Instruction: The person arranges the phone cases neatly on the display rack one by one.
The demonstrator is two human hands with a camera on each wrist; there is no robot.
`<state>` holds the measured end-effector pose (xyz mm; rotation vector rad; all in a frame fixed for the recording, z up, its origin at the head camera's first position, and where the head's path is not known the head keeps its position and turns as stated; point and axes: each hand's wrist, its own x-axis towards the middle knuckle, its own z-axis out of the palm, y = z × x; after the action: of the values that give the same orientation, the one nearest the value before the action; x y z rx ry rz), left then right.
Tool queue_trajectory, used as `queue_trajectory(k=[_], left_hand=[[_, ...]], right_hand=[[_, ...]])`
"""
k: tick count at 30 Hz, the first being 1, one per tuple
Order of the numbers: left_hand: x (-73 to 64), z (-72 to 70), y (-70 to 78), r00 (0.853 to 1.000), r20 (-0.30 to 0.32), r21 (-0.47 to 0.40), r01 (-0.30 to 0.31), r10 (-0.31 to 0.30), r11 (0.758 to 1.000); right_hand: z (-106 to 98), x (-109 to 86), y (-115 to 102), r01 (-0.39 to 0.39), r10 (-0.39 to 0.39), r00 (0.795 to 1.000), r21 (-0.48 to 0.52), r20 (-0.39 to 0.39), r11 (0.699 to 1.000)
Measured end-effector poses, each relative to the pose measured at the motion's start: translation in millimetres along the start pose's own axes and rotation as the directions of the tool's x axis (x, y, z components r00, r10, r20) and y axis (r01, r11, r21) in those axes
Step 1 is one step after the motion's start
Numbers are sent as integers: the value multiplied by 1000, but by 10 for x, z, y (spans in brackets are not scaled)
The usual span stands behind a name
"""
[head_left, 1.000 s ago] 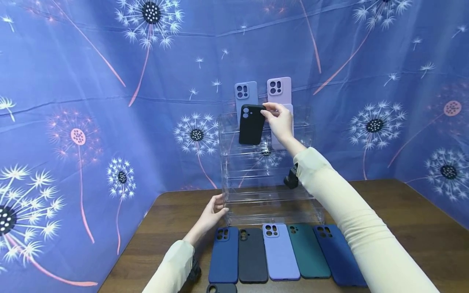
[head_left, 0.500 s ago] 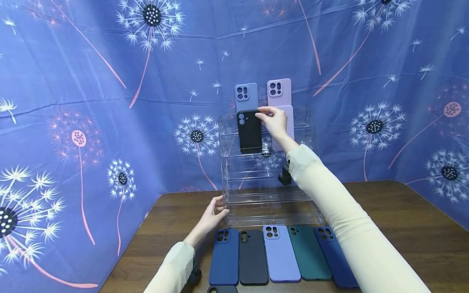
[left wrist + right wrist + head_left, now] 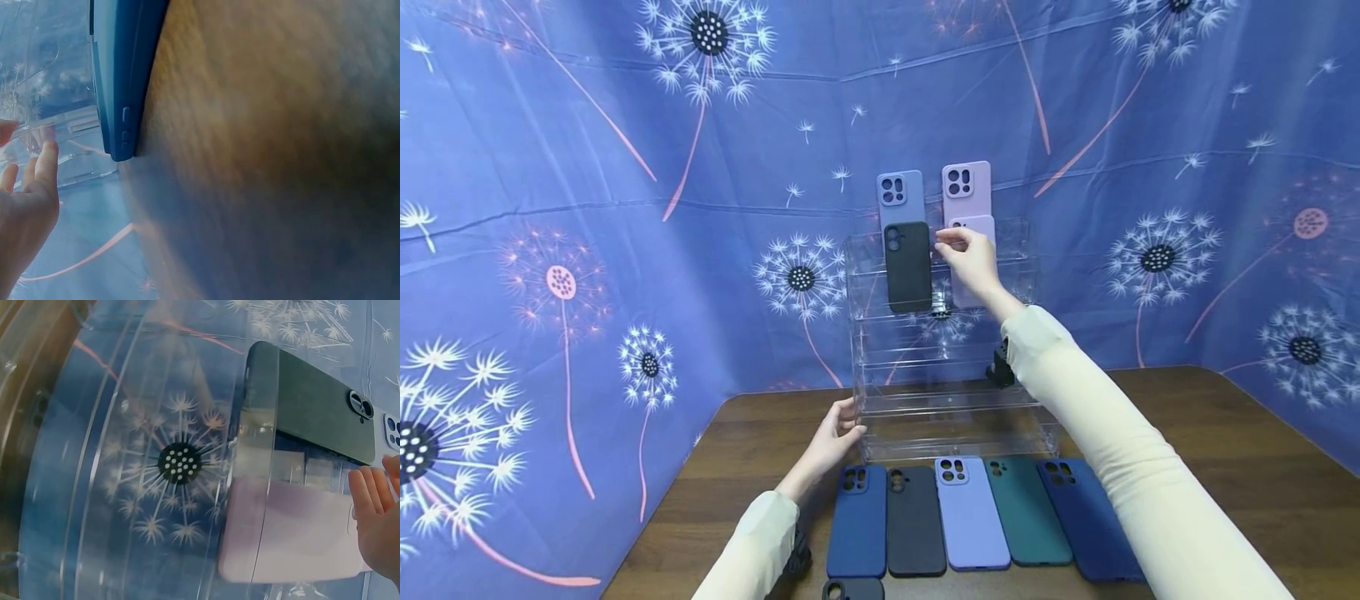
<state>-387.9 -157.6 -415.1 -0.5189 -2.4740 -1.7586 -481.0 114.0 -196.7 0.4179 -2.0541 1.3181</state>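
A black phone case [image 3: 908,267] leans upright in an upper tier of the clear acrylic display rack [image 3: 951,404], in front of a light blue phone case [image 3: 902,196]. Just right of the black case is my right hand [image 3: 972,262], its fingers bent, with nothing held. That hand overlaps a lilac phone case [image 3: 976,292]; a pink-lilac phone case [image 3: 967,179] stands behind it. In the right wrist view, the fingertips show close to the dark case's [image 3: 325,406] edge. My left hand [image 3: 827,446] grips the rack's lower left side between thumb and fingers.
On the wooden table [image 3: 737,467], a row of phone cases lies before the rack: blue [image 3: 857,533], black [image 3: 916,533], periwinkle [image 3: 973,525], green [image 3: 1030,521] and navy [image 3: 1093,533]. Another dark case [image 3: 853,590] shows at the bottom edge. A dandelion-print cloth [image 3: 625,250] hangs behind.
My right hand lowered the black phone case into the rack, then let go and drew slightly right. The case now stands alone. My left hand has stayed on the rack.
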Motion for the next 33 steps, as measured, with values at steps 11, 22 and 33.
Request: queue_trajectory(k=[11, 22, 33], left_hand=[[48, 32, -39, 999, -38, 2, -9, 9, 1000], [-43, 15, 86, 999, 7, -12, 38, -38, 999], [6, 37, 2, 999, -34, 23, 32, -31, 999]], right_hand=[[-177, -199, 65, 71, -71, 996, 0, 46, 997], [-423, -468, 178, 53, -52, 996, -6, 71, 999], [-738, -745, 230, 39, -31, 988, -53, 151, 998]])
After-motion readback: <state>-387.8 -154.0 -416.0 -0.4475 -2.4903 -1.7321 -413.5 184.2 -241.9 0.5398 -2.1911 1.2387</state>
